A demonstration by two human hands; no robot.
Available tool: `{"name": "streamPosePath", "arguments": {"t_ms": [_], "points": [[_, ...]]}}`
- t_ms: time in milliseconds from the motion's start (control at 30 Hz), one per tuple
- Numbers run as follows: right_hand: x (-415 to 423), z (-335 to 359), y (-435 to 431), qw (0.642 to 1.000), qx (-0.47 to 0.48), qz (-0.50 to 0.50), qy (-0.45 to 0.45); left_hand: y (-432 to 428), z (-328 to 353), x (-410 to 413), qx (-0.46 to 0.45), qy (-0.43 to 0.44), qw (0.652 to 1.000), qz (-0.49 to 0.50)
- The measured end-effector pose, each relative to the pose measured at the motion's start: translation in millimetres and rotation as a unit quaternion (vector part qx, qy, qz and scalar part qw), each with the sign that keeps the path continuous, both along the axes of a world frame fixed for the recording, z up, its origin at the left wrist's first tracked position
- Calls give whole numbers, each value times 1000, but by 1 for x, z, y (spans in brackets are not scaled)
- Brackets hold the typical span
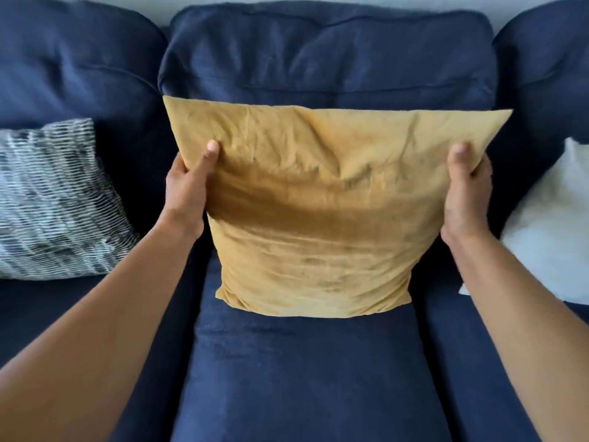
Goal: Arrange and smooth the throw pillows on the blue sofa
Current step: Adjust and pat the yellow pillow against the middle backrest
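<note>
A mustard yellow pillow stands upright on the middle seat of the blue sofa, in front of the middle back cushion. Its cover is wrinkled near the top. My left hand grips its left edge, thumb on the front. My right hand grips its right edge the same way. The fingers of both hands are hidden behind the pillow.
A black-and-white striped pillow leans on the left seat. A white pillow rests on the right seat, partly cut off by the frame. A pale wall shows above the sofa back.
</note>
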State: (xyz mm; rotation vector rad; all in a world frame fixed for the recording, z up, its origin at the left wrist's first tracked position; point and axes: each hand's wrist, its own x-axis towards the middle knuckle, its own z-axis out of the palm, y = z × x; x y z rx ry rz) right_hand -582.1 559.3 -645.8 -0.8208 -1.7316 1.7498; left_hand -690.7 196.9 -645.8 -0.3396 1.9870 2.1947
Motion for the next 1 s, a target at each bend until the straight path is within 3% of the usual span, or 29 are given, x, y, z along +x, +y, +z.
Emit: {"name": "streamPosePath", "arguments": {"t_ms": [267, 467, 633, 833, 1000], "points": [[-25, 32, 16, 993, -16, -110, -50, 12, 37, -32, 1, -16, 993, 116], [-26, 35, 17, 991, -14, -122, -58, 18, 40, -41, -31, -29, 985, 169], [-29, 47, 25, 993, 36, -89, -71, 18, 56, -50, -72, 13, 981, 178], [-39, 74, 35, 974, 168, -69, -132, 13, 78, -61, -212, 63, 967, 127], [-40, 80, 49, 974, 154, -97, -136, -3, 86, -71, -203, 52, 971, 119]]}}
